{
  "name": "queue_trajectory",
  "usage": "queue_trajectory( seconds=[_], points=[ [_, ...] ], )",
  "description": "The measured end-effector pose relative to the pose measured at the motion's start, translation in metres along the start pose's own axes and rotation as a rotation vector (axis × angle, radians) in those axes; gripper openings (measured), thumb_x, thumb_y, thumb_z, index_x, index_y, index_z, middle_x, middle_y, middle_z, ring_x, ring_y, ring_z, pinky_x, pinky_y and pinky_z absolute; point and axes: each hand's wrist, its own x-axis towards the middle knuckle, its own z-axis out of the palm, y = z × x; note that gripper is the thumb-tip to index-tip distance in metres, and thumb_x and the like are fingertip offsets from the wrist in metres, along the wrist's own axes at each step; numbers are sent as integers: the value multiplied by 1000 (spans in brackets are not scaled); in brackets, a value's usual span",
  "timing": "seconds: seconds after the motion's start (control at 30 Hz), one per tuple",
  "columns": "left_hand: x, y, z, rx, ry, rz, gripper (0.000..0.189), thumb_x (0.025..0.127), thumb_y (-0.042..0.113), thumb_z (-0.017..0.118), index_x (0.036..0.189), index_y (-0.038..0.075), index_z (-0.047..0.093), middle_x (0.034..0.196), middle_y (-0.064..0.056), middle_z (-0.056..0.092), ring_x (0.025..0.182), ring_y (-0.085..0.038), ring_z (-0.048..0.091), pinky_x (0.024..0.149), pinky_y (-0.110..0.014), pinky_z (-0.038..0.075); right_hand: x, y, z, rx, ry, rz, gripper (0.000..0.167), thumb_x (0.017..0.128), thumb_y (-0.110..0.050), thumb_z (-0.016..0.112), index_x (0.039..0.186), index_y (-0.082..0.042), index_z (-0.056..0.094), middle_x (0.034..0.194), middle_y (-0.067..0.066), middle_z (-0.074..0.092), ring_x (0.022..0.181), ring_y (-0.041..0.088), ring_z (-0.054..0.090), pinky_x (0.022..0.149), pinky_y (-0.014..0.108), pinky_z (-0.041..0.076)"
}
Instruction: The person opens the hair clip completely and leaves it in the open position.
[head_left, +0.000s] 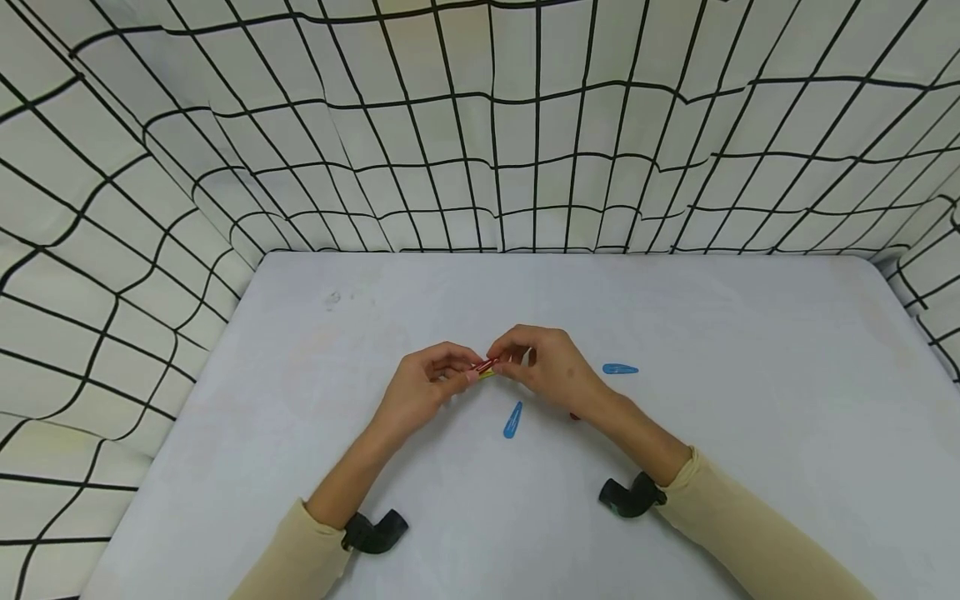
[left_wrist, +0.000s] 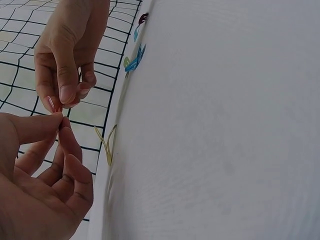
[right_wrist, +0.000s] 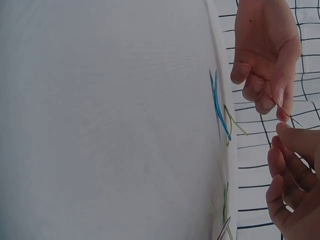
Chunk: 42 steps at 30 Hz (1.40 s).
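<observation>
Sleeves (head_left: 735, 517) sit at the bottom edge, a black wrist mount (head_left: 375, 532) on each forearm. Both hands meet above the table (head_left: 750, 350), fingertips together. Left hand (head_left: 420, 392) pinches one end of a red clip (head_left: 485, 366) between thumb and forefinger, other fingers loosely curled. Right hand (head_left: 543, 362) pinches the other end, fingers curled over it. Clip is off the table, right at the grip; something yellow shows just under it, can't tell what. One blue clip (head_left: 513, 419) lies near, below the grip toward the person. Second blue clip (head_left: 619, 368) lies just right of the right hand. Neither is touched. Grid-pattern cloth (head_left: 480, 125) backs the table.
</observation>
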Motion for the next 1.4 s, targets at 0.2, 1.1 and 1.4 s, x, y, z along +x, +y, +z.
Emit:
queue_trajectory(
  seconds=[0.2, 1.1, 1.4],
  points=[
    [0, 0, -1, 12, -8, -19, 15, 96, 16, 75, 111, 18, 75, 95, -6, 74, 79, -25, 62, 59, -23, 45, 0, 1, 0, -33, -19, -22, 13, 91, -13, 81, 103, -18, 79, 94, -7, 76, 84, 9, 62, 74, 24, 51],
    [-5, 1, -2, 316, 12, 134, 19, 90, 9, 80, 107, 16, 78, 101, -1, 77, 84, -13, 67, 74, -24, 54, 0, -6, 5, -120, -91, 83, 13, 88, -14, 84, 100, -17, 81, 88, -6, 72, 80, 9, 60, 69, 21, 50],
    [-7, 1, -2, 377, 16, 134, 21, 87, 7, 82, 106, 16, 79, 101, 0, 75, 85, -13, 67, 71, -24, 51, 1, -6, 8, -130, -142, 119, 14, 88, -12, 84, 101, -14, 81, 91, -3, 74, 79, 9, 60, 69, 20, 49]
  ],
)
